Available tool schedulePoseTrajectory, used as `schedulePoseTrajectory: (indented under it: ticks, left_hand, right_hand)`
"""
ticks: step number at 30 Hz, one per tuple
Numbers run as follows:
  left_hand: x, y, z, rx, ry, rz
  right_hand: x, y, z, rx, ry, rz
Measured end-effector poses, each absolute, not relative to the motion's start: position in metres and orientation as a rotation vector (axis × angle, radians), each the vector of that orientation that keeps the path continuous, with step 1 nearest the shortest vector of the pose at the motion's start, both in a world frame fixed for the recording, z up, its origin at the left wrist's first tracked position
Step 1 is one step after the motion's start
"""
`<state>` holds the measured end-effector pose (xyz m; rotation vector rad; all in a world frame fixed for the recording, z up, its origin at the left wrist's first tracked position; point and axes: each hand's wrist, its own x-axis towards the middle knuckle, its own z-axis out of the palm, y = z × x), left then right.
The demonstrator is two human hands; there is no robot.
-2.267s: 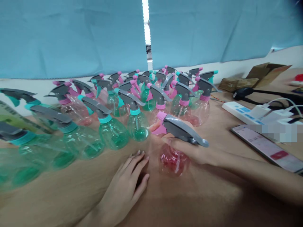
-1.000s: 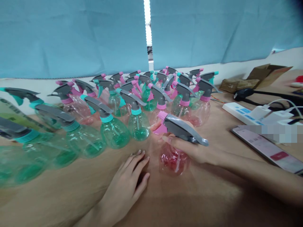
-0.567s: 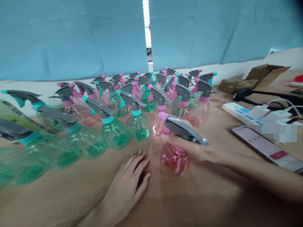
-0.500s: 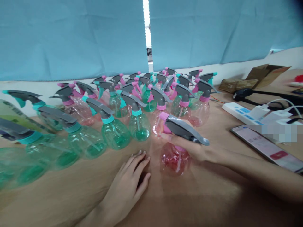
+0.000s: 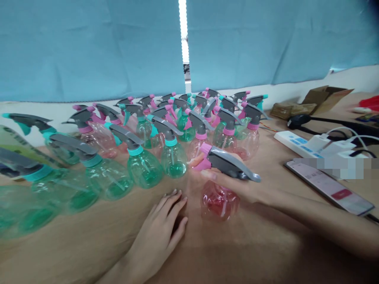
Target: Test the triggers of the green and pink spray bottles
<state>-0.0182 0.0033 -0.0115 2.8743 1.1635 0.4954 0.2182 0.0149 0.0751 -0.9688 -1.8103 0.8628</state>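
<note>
A spray bottle [image 5: 220, 203] with a clear reddish body, pink collar and grey-and-pink trigger head stands upright on the wooden table. My right hand [image 5: 237, 183] is around its neck below the head, thumb in front and a finger reaching past the far side of the pink trigger; the other fingers are hidden. To the left of that bottle, my left hand [image 5: 162, 225] rests palm down on the table, fingers stretched and holding nothing. Beyond it stand a green spray bottle [image 5: 174, 162] and another green spray bottle [image 5: 145, 169].
Many more pink and green spray bottles crowd the back and left of the table [image 5: 189, 252]. At the right lie a phone [image 5: 328, 187], a white power strip [image 5: 296, 144] with plugs, a dark cable and an opened cardboard box [image 5: 325, 98]. A blue curtain [image 5: 89, 47] hangs behind.
My right hand's fingers have straightened and reach further left past the trigger. The view has shifted slightly, moving the things at the right a little leftward. My left hand has stayed still.
</note>
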Motion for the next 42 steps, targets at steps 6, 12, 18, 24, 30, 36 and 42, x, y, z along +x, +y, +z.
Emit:
schedulePoseTrajectory:
  ticks: [6,12,18,24,30,36,42]
  left_hand:
    - [-0.018,0.003,-0.010,2.868,1.169,0.526]
    - [-0.019,0.002,-0.009,2.864,1.164,0.532]
    - [-0.019,0.005,-0.011,2.892,1.155,0.537]
    - [-0.018,0.008,-0.010,2.886,1.182,0.569]
    - [-0.016,0.008,-0.010,2.894,1.247,0.612]
    - [0.003,0.007,-0.010,2.900,1.237,0.623]
    - [0.047,0.020,-0.017,3.002,1.045,0.674]
  right_hand:
    - [0.213,0.010,0.078,-1.096,-1.725,0.805]
    - [0.218,0.005,0.077,-1.173,-1.752,0.741]
    - [0.239,-0.007,0.059,-1.159,-1.898,0.655]
    - [0.261,-0.031,0.069,-1.209,-1.920,0.607]
    - [0.304,-0.048,0.054,-1.383,-1.763,0.526]
    - [0.359,-0.034,0.041,-1.430,-1.461,0.479]
    - [0.412,0.005,0.057,-1.454,-1.330,0.105]
